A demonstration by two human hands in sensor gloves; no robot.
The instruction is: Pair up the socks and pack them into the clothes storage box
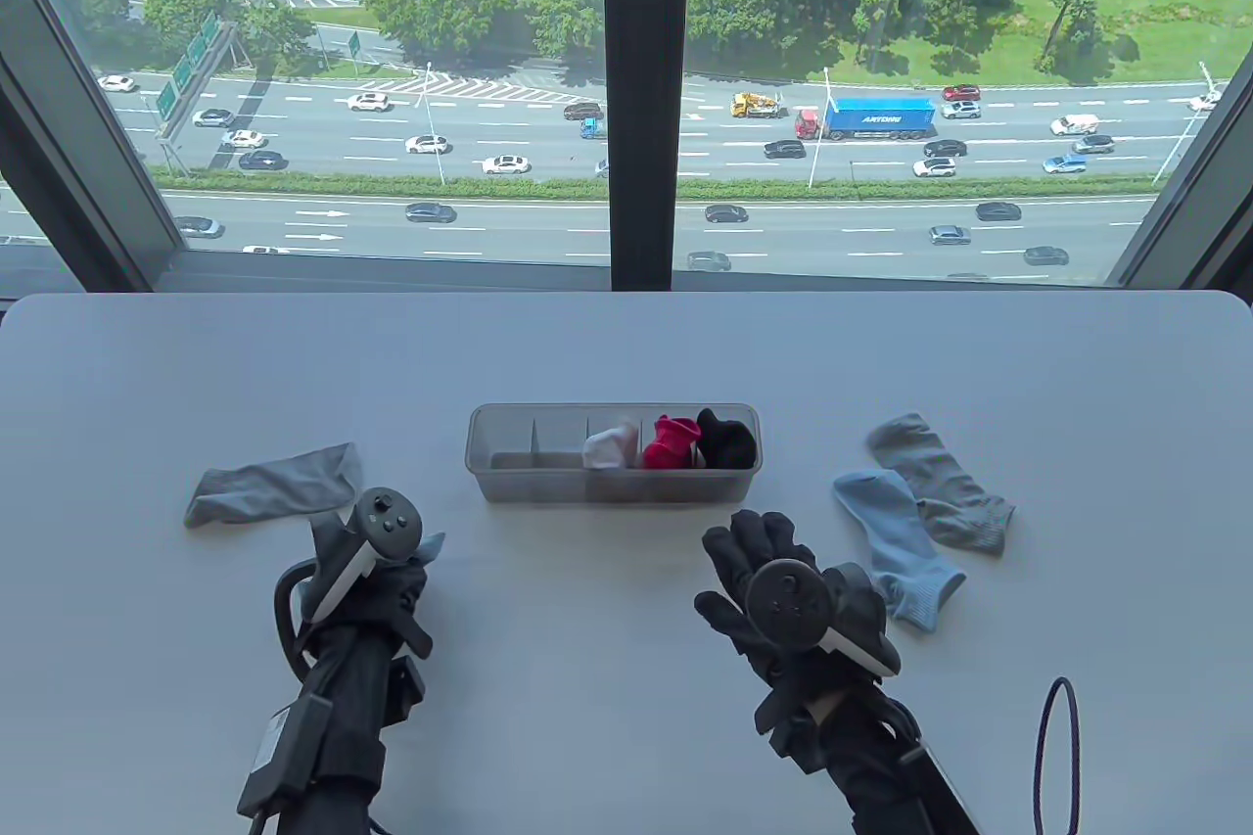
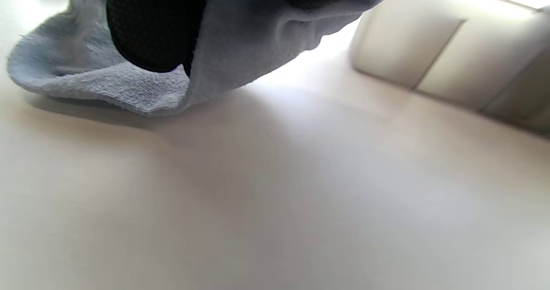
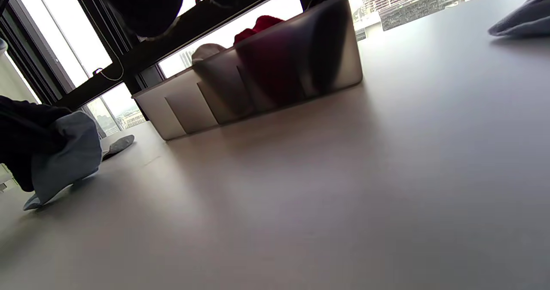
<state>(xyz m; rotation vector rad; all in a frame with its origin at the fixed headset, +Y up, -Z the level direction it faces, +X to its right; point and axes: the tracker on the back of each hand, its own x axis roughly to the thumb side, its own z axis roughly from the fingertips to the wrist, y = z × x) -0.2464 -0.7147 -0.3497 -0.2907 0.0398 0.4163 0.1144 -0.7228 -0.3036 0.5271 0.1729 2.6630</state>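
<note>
The translucent storage box [image 1: 509,483] stands mid-table; its right compartments hold a white bundle [image 1: 607,448], a red bundle [image 1: 671,441] and a black bundle [image 1: 726,440]. My left hand [image 1: 406,571] grips a light blue sock [image 2: 245,36] just above the table, left of the box and in front of it; the glove's fingers [image 2: 150,32] are wrapped in its fabric. A grey sock [image 1: 274,483] lies flat beyond that hand. My right hand [image 1: 749,546] hovers in front of the box's right end, fingers straight, holding nothing. To its right lie a light blue sock [image 1: 896,546] and a grey sock [image 1: 945,483].
The box's left compartments [image 1: 533,443] hold nothing. A dark cable loop [image 1: 1057,757] lies at the table's front right. A window [image 1: 626,91] runs behind the table's far edge.
</note>
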